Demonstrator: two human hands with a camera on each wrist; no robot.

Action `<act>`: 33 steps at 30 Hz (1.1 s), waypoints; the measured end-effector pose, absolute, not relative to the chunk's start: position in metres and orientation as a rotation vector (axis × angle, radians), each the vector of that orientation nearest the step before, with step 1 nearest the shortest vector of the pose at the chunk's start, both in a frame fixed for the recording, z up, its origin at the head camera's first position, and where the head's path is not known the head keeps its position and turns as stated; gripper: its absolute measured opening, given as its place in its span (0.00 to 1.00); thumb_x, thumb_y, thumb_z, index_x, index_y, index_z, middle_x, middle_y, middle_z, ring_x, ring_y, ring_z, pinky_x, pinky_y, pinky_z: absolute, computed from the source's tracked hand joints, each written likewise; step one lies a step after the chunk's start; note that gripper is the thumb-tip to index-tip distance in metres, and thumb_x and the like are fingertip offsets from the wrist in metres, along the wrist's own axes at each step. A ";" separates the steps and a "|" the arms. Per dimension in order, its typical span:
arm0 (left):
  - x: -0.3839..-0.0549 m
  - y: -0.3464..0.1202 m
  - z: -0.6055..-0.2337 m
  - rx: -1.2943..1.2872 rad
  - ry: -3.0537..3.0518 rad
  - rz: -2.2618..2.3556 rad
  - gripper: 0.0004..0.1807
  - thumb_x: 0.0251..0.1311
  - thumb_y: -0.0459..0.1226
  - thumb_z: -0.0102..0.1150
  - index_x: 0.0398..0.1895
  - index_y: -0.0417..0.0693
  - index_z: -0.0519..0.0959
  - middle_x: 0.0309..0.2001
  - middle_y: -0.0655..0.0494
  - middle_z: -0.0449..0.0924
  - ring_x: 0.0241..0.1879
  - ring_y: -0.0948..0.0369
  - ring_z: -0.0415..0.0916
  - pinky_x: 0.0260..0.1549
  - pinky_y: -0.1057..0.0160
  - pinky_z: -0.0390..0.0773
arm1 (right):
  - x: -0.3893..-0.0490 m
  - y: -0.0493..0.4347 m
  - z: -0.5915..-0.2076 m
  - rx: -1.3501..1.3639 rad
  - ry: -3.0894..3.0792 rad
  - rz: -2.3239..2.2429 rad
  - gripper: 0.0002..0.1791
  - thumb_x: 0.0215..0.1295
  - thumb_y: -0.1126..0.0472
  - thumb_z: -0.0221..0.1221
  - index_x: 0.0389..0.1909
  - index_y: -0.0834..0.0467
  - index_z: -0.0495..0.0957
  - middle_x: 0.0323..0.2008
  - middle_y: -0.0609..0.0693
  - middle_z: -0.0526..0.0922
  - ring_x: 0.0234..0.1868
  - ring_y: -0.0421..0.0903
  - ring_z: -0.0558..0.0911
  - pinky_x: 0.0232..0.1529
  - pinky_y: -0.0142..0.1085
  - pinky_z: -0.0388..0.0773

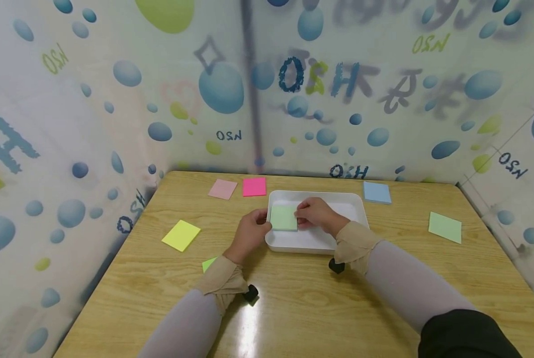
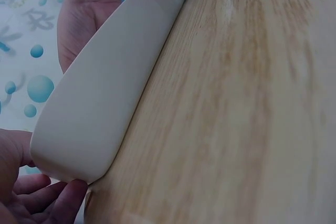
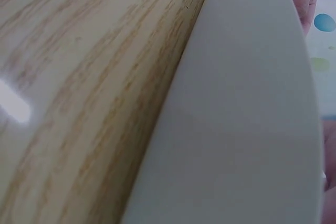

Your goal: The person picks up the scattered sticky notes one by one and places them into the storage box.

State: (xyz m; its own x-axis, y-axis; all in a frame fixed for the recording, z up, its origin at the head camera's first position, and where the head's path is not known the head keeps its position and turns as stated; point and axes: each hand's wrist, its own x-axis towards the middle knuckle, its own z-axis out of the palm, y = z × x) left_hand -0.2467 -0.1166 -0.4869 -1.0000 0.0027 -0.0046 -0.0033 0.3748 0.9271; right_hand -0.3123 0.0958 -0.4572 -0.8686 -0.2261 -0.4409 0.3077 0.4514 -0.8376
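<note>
A white tray (image 1: 318,243) sits on the table with a pale green sticky-note pad (image 1: 284,218) lying at its left end. My left hand (image 1: 250,231) grips the tray's left end; in the left wrist view its fingers (image 2: 67,200) curl against the outer corner. Inside the tray, my right hand (image 1: 316,215) pinches the right edge of the pale green pad. The tray's side wall (image 3: 231,108) hides most of the right hand in the right wrist view, and the pad is out of sight there.
Around the tray on the wooden table (image 1: 294,308) lie sticky notes: dusty pink (image 1: 222,189), bright pink (image 1: 254,187), blue (image 1: 377,192), light green (image 1: 445,227) and yellow (image 1: 181,235). A lime one (image 1: 208,264) is partly covered by the left wrist. Printed curtains stand behind.
</note>
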 end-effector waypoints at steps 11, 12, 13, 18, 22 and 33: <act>-0.246 -0.116 -0.487 -0.002 2.580 1.765 0.23 0.66 0.31 0.56 0.65 0.39 0.79 0.58 0.45 0.84 0.57 0.51 0.80 0.59 0.51 0.80 | -0.313 0.106 -0.448 0.025 2.278 -1.338 0.19 0.75 0.59 0.60 0.60 0.64 0.74 0.53 0.60 0.82 0.44 0.48 0.84 0.44 0.35 0.87; -0.246 -0.115 -0.487 -0.004 2.575 1.767 0.23 0.66 0.31 0.56 0.65 0.39 0.79 0.58 0.45 0.84 0.57 0.51 0.80 0.59 0.51 0.80 | -0.314 0.107 -0.446 0.021 2.282 -1.339 0.19 0.75 0.59 0.60 0.60 0.65 0.74 0.55 0.60 0.82 0.46 0.49 0.84 0.45 0.36 0.87; -0.246 -0.115 -0.487 -0.007 2.571 1.768 0.23 0.67 0.32 0.56 0.65 0.39 0.79 0.59 0.45 0.84 0.57 0.51 0.80 0.59 0.51 0.80 | -0.315 0.109 -0.445 0.013 2.287 -1.341 0.19 0.75 0.60 0.60 0.61 0.65 0.74 0.56 0.61 0.82 0.47 0.50 0.84 0.45 0.37 0.87; -0.247 -0.116 -0.487 -0.025 2.566 1.770 0.23 0.66 0.32 0.56 0.65 0.39 0.79 0.58 0.45 0.84 0.56 0.52 0.80 0.58 0.52 0.80 | -0.316 0.120 -0.436 -0.018 2.340 -1.308 0.20 0.76 0.59 0.59 0.61 0.65 0.74 0.58 0.62 0.82 0.50 0.52 0.84 0.47 0.38 0.87; -0.248 -0.117 -0.488 -0.028 2.568 1.773 0.23 0.66 0.32 0.55 0.64 0.39 0.79 0.58 0.46 0.84 0.55 0.52 0.80 0.57 0.53 0.80 | -0.318 0.128 -0.426 -0.040 2.383 -1.282 0.20 0.76 0.58 0.59 0.61 0.65 0.74 0.59 0.62 0.82 0.52 0.54 0.84 0.48 0.39 0.87; -0.247 -0.116 -0.487 -0.029 2.566 1.770 0.23 0.65 0.32 0.56 0.64 0.40 0.80 0.58 0.46 0.84 0.55 0.52 0.80 0.57 0.52 0.80 | -0.330 0.164 -0.403 -0.028 2.484 -1.254 0.23 0.77 0.56 0.58 0.64 0.66 0.71 0.60 0.65 0.79 0.55 0.57 0.83 0.53 0.41 0.86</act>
State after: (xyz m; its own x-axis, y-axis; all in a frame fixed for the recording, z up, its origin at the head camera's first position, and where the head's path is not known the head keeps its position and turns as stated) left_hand -0.2475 -0.1156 -0.4873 -0.9995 -0.0015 -0.0306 -0.0291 0.3548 0.9345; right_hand -0.3296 0.1645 -0.4029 -0.9359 -0.1759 -0.3050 0.1409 0.6067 -0.7823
